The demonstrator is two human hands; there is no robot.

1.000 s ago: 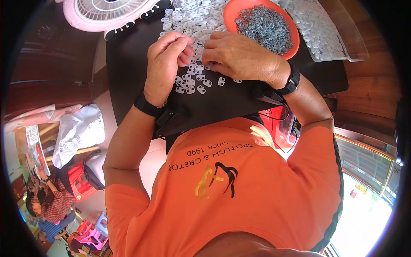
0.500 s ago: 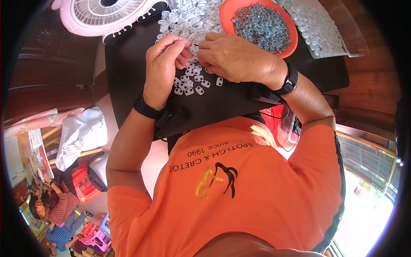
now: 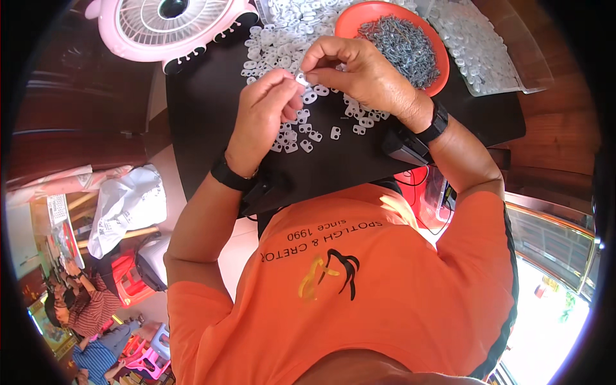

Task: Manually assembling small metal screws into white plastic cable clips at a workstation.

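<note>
My left hand (image 3: 272, 106) is closed, its thumb and fingertips pinching a small white plastic piece (image 3: 301, 79). Meeting it there, my right hand (image 3: 366, 72) has thumb and index finger curled into a ring, their tips at the same piece; whatever is between those tips is too small to name. Small white two-holed plastic plates (image 3: 298, 135) lie scattered on the dark table (image 3: 212, 122) below both hands. Beyond them spreads a heap of white oval plastic parts (image 3: 276, 48). An orange bowl (image 3: 346, 24) full of small grey metal screws (image 3: 404, 51) stands past my right hand.
A pink fan (image 3: 172, 32) occupies the far left. At the far right sits a transparent tray (image 3: 536, 82) with many whitish pieces. A dark object (image 3: 405, 146) rests at the table's near edge by my right wrist. Other people (image 3: 93, 311) sit at lower left, near plastic stools.
Both hands have come together over the white piece. My right hand has moved up and turned, showing its thumb and index finger; plates formerly under it now show. The whole view has shifted slightly.
</note>
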